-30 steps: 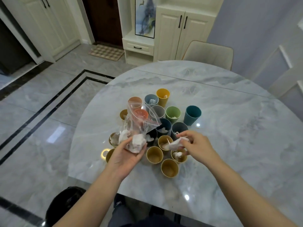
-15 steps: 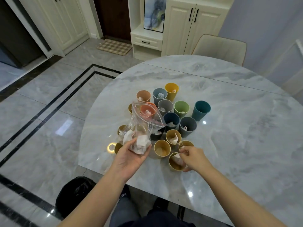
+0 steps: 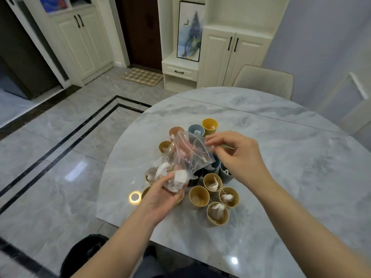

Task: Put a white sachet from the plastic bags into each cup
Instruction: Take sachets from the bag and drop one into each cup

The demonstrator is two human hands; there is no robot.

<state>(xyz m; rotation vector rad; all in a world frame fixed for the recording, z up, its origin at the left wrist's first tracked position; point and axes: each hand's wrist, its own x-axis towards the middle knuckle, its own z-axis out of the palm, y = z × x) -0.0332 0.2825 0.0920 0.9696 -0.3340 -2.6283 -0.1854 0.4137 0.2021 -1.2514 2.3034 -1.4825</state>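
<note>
- Since 0.5 s ago: right hand (image 3: 239, 155) has left the front cup and risen to the mouth of the plastic bag (image 3: 181, 163); that cup (image 3: 217, 213) now holds a white sachet (image 3: 217, 210).
- No brand, label or writing readable anywhere; bag is clear and unprinted.
- Room: grey marble-look floor (image 3: 50, 157) w/ dark inlay lines, cream cabinets (image 3: 232, 55), dark door (image 3: 140, 31), framed picture (image 3: 189, 31), doormat (image 3: 142, 76), pale chair (image 3: 265, 80) behind the table.
- Table (image 3: 291, 167): round, grey-white marble look, glossy w/ light reflections.
- Cups: cluster near the table's left-front edge, approx. mustard at front, blue/yellow/pink at back; several show sachets inside, one mustard cup (image 3: 199, 196) looks w/o a clear sachet.
- Left hand (image 3: 162, 195): clamped under the bag's bottom, more sachets bunched inside, held above the cups.
- Right hand: thumb and fingertips (image 3: 209, 142) pinched together at the bag's top edge; holding nothing else that I can tell.
</note>
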